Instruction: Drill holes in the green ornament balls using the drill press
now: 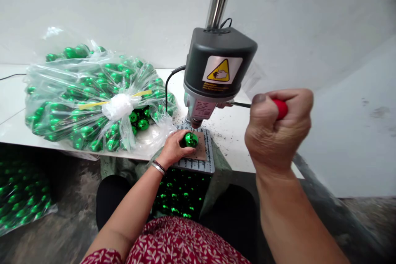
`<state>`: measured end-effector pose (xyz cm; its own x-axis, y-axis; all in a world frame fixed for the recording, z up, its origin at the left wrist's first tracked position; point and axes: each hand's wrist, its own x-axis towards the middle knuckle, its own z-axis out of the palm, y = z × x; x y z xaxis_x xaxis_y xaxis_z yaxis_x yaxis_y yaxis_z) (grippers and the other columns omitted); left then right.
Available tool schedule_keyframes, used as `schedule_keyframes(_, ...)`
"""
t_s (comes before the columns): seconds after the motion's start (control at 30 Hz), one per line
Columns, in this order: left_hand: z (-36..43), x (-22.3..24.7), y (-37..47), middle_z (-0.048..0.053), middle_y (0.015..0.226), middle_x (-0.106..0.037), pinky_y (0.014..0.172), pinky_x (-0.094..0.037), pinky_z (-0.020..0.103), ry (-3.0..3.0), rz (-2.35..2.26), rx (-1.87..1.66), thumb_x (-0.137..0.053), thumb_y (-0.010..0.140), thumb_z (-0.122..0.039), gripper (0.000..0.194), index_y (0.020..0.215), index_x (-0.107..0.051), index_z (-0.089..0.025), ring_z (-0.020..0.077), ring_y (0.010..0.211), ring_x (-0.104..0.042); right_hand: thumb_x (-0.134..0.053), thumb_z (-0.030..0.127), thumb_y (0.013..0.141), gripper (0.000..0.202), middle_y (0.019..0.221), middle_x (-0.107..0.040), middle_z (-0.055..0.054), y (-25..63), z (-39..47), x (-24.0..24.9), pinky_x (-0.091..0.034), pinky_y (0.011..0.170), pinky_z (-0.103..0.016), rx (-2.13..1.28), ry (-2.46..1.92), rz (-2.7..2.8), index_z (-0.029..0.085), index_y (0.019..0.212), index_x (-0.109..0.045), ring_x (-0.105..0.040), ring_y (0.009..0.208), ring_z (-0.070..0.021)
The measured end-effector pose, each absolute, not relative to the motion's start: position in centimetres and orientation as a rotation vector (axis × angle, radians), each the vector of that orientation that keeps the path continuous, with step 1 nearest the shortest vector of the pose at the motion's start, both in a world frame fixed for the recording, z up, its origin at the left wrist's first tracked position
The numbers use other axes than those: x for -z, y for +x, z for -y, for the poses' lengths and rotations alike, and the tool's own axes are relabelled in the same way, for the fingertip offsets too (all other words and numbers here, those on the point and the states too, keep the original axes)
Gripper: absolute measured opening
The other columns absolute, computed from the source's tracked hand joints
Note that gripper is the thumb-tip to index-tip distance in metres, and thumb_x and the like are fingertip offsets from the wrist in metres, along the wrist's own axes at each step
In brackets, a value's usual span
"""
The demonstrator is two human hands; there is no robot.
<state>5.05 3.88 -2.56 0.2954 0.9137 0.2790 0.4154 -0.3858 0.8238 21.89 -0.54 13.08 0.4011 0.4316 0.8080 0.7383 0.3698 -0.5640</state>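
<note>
A small grey bench drill (216, 66) stands on a white table (12, 128). My left hand (173, 148) holds a shiny green ball (190, 139) on the drill's base plate (204, 161), right under the drill bit, which touches the ball's top. My right hand (278, 128) is closed around the red knob (281, 108) of the drill's feed lever, near the camera at the right.
A big clear plastic bag (93, 99) full of green balls lies on the table at the left. Another bag of green balls (21, 198) sits on the floor lower left. More green balls (179, 198) lie under the table edge between my knees. Dark drilling chips speckle the table.
</note>
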Motion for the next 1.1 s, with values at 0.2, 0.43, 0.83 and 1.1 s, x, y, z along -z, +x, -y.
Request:
schedule_keyframes(0.2, -3.8, 2.7, 5.0, 0.004, 0.108, -0.070, 0.101, -0.044, 0.042, 1.936, -1.172, -1.032, -0.081, 0.065, -0.026, 0.050, 0.113, -0.067, -0.023, 0.0266, 0.106, -0.061, -0.052, 0.035, 0.079, 0.018, 0.068, -0.055, 0.002, 21.8, 0.9, -12.5, -0.043, 0.058, -0.022, 0.289, -1.265, 1.200, 0.018, 0.075, -0.048, -0.051, 0.060, -0.0058)
schedule_keyframes(0.43, -3.9, 3.0, 5.0, 0.005, 0.109, -0.070, 0.102, -0.043, 0.042, 1.960, -1.191, -1.012, -0.081, 0.066, -0.027, 0.051, 0.115, -0.067, -0.022, 0.0266, 0.107, -0.061, -0.054, 0.034, 0.077, 0.016, 0.065, -0.056, 0.004, 21.8, 1.0, -11.4, -0.040, 0.055, -0.021, 0.327, -1.280, 1.153, 0.018, 0.076, -0.050, -0.051, 0.056, -0.0059)
schedule_keyframes(0.83, -3.9, 3.4, 5.1, 0.006, 0.113, -0.070, 0.100, -0.044, 0.040, 1.995, -1.206, -1.016, -0.081, 0.067, -0.027, 0.052, 0.116, -0.065, -0.021, 0.0257, 0.106, -0.061, -0.057, 0.030, 0.078, 0.013, 0.069, -0.054, 0.003, 21.3, 1.3, -8.8, -0.042, 0.057, -0.023, 0.355, -1.213, 1.130, 0.019, 0.078, -0.049, -0.050, 0.060, -0.0071)
schedule_keyframes(1.1, -3.8, 3.0, 5.1, 0.007, 0.115, -0.069, 0.102, -0.042, 0.041, 1.955, -1.213, -1.021, -0.082, 0.065, -0.024, 0.054, 0.116, -0.065, -0.020, 0.0267, 0.109, -0.061, -0.054, 0.028, 0.081, 0.010, 0.069, -0.052, 0.003, 21.1, 1.7, -7.2, -0.040, 0.055, -0.022, 0.382, -1.189, 1.143, 0.020, 0.079, -0.048, -0.048, 0.058, -0.0067)
